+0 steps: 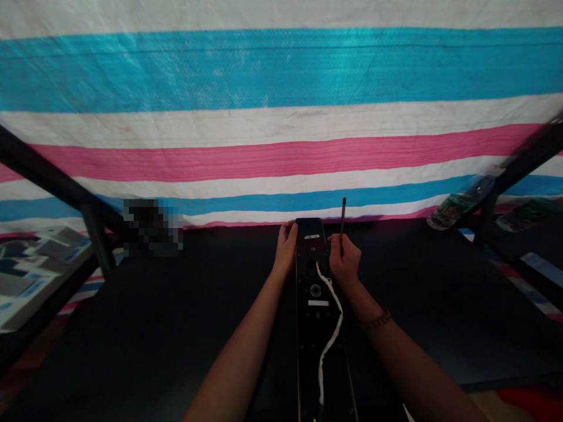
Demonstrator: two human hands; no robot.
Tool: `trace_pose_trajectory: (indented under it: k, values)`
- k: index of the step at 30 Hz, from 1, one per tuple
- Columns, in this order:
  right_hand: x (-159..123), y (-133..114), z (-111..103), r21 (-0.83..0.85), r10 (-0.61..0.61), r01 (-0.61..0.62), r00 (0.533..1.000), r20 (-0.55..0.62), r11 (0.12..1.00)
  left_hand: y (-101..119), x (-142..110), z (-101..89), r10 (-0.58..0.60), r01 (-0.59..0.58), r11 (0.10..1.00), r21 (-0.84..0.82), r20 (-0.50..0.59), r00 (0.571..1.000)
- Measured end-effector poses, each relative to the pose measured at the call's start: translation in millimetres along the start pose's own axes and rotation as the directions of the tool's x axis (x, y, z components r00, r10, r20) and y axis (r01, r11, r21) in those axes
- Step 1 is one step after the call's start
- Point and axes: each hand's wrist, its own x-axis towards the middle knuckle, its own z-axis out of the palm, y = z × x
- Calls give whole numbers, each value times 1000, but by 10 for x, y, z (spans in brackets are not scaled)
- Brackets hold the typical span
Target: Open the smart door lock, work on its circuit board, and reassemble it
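Observation:
A long, narrow black device panel (313,328) lies lengthwise on the dark table in front of me, its far end near the striped sheet. White labels and round fittings show on its face, and a white sleeved cable (336,328) curves down along it. At the far left edge of the panel, my left hand (287,246) grips the side, thumb on top and fingers partly hidden. Beside the right edge, my right hand (346,261) is closed around a dark pen (343,217) that points upward.
A striped plastic sheet (281,126) hangs behind the black table (197,328). Dark frame bars (94,234) rise at both sides. White boxes (39,275) stand at left. A plastic bottle (460,202) leans at the right bar. A blurred-out patch (153,228) sits at back left.

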Motion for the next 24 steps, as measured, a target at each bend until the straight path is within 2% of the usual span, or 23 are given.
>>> trace_pose_trajectory:
  k: [5,13,24]
  values:
    - [9,-15,-5,14,-11,12,1000,-11,1000,-40,19,-33,19,-18,997,70,-10,1000]
    - [13,-23,-12,-8,11,-11,1000,12,1000,3,9,-17,21,-23,998,59,39,999]
    - [4,-11,-5,-6,14,-14,1000,-2,1000,-33,51,-47,12,-14,998,64,36,999]
